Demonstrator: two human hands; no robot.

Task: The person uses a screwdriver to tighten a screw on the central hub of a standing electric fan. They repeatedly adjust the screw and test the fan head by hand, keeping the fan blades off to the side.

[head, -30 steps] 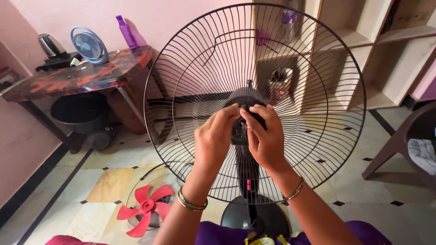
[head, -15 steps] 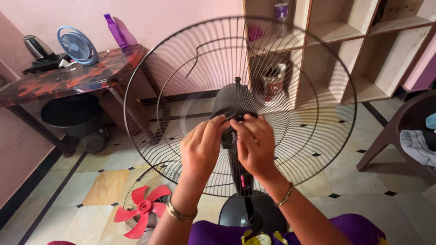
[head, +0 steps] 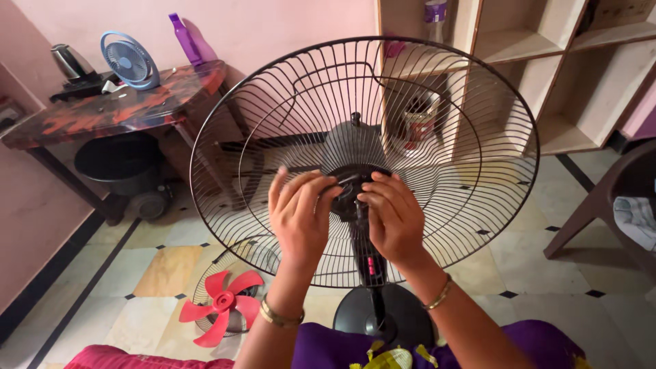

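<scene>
Pale tiled floor and a pink wall frame the scene, with open shelves beyond the hands to the right. Beyond them to the left stands a dark surface carrying a kettle, a small blue fan and a purple bottle. Directly behind the hands rises the fan's black wire guard, upright on its stand, its base below the wrists. Red blades lie on the floor, below the left hand. At the guard's centre sits the black hub. The left hand and right hand meet there, fingertips curled and pinching the hub from either side.
</scene>
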